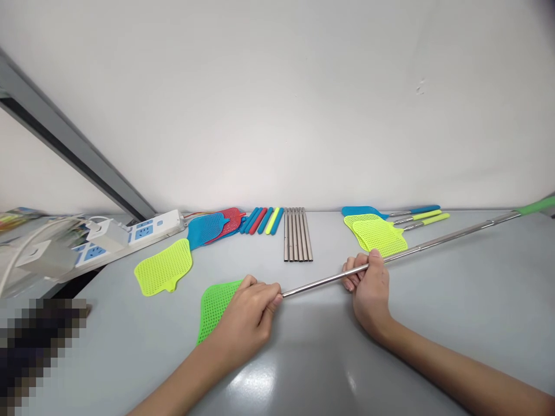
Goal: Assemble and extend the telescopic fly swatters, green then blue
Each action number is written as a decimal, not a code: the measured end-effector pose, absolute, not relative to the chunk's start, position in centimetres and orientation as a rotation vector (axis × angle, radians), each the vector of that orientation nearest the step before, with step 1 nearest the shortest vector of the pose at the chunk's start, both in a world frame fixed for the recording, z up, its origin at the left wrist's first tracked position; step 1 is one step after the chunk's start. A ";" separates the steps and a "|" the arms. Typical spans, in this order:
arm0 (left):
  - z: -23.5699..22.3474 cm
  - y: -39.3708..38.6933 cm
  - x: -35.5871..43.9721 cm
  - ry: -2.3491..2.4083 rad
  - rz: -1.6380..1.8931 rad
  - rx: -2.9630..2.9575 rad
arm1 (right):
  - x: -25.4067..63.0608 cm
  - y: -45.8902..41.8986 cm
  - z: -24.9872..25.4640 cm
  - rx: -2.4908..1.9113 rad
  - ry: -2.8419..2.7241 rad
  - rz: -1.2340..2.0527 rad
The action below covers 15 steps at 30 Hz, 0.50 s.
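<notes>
A green fly swatter head point(218, 305) lies partly under my left hand point(254, 309), whose fingers pinch the spot where head and rod meet. From there a long, extended telescopic metal rod point(451, 237) slants up to the right, ending in a green handle point(537, 205) at the frame's edge. My right hand point(370, 286) is closed around this rod near its middle. Just beyond that hand lie swatters with yellow-green heads point(375, 234) and one with a blue head point(362, 212). The joint itself is hidden by my left fingers.
Several metal tubes point(297, 237) lie side by side near the wall. Left of them are coloured handles point(260, 221), then blue point(206, 228) and red point(234, 219) swatter heads. A loose yellow-green head point(165, 268) lies near a white power strip point(151, 228) with plugged-in adapters.
</notes>
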<state>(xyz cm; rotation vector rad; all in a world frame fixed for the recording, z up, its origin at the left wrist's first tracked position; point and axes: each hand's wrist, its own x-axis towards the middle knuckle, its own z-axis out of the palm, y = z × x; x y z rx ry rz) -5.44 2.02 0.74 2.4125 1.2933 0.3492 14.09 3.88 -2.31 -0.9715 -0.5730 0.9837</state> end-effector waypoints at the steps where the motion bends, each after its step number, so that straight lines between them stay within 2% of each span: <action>1: 0.7 2.0 -5.4 1.299 0.345 2.406 | 14.1 3.8 -2.3 -0.972 -0.574 0.986; 15: 1.0 1.8 -5.2 1.302 0.304 2.313 | 13.8 2.8 -1.8 -0.935 -0.625 0.958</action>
